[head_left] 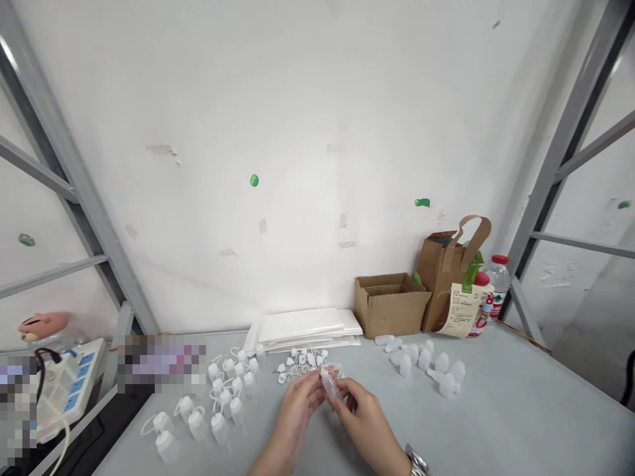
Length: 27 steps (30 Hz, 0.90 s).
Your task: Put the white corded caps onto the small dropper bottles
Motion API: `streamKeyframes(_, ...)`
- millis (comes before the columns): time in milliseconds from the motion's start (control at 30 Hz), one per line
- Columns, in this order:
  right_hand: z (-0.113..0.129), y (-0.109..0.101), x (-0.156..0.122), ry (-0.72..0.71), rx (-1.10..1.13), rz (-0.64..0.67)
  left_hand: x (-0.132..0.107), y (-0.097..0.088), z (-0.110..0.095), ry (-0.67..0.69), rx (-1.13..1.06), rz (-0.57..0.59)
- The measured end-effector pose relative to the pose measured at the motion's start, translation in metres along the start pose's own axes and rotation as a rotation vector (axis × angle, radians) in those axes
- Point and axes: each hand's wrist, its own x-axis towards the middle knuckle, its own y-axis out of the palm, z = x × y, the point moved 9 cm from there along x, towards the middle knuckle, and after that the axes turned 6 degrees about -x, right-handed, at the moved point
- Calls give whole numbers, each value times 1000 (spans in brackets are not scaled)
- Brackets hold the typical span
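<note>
Left hand [300,396] and right hand [363,411] grip a translucent bottle [330,384]; uneven pressure could drop it among the far white caps [311,359].

The left hand [303,395] and right hand [362,406] nearly meet, fingers [351,385] curled inward, forearms [278,444] slanting together.

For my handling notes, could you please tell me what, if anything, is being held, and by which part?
A small translucent bottle: the left hand holds it near its upper end, the right hand by its lower body.
</note>
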Motion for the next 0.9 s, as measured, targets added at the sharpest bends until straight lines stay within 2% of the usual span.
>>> streamKeyframes(133,6,-7,-3,-57,-125,-68,-2,2,-5,28,5,9)
streamKeyframes(300,15,-10,-6,-116,-202,-72,-7,10,-10,70,14,64)
streamKeyframes(533,19,-9,-8,-166,-265,-82,-5,8,-4,19,27,58)
streamKeyframes(667,14,-8,-7,-108,-202,-62,-5,7,-6,20,19,46)
streamKeyframes(767,6,-4,-4,-23,-88,-26,-7,9,-8,26,5,56)
streamKeyframes(900,2,3,-4,17,68,17,-5,7,-6,36,41,38)
